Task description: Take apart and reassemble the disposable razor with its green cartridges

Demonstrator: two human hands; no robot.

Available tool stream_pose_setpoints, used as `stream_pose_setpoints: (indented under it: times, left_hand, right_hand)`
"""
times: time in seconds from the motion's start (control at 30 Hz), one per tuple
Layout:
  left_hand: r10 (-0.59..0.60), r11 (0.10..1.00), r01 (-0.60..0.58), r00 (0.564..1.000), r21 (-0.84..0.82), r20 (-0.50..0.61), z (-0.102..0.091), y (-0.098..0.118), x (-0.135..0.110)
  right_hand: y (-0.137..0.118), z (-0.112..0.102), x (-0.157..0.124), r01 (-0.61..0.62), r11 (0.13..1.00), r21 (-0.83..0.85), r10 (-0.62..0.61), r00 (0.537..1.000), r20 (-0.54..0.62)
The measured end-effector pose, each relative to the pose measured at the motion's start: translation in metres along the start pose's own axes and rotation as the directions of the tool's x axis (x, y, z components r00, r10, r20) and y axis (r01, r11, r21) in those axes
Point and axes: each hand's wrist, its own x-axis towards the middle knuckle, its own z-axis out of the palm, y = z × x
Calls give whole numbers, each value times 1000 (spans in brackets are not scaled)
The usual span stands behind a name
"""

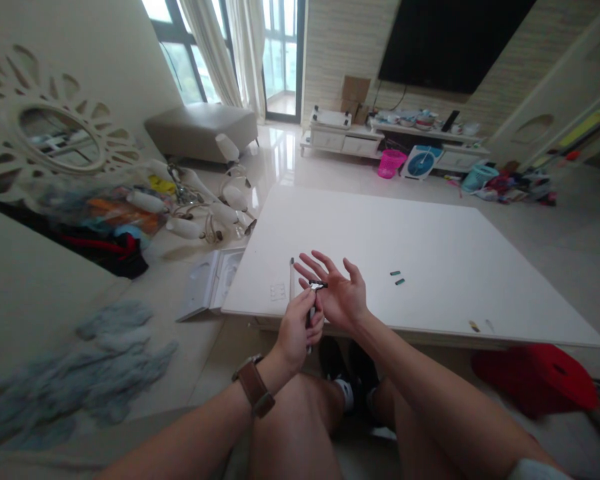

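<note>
Above the near edge of the white table, my left hand is closed around the dark handle of what looks like a razor. Its silver and black head sticks out across my right palm; whether it touches the skin I cannot tell. My right hand is open, palm up, with its fingers spread. Left of the hands, a thin white stick with a dark tip and a small clear plastic piece lie on the table. Two small dark green pieces lie to the right.
Toward the table's right front lies a small gold and black item. A red stool stands below that side. An open white case and a chandelier with white shades are on the floor at left. Grey cloth lies nearer.
</note>
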Motion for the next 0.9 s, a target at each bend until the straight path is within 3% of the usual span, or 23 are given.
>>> stream_pose_setpoints:
  times: [0.23,0.5,0.9]
  left_hand:
    - [-119,993,119,993,-13,-26,-5,-4,3]
    - [-128,991,126,991,-31,-43,-4,-3,3]
    - [-46,984,37,998,-175,-48,0,13,1]
  right_hand:
    - [6,-1,0,-17,999,45,19,999,-33]
    - [7,-1,0,-28,1000,-2,28,999,-33]
    - [10,-4,-2,-57,997,-56,53,996,-78]
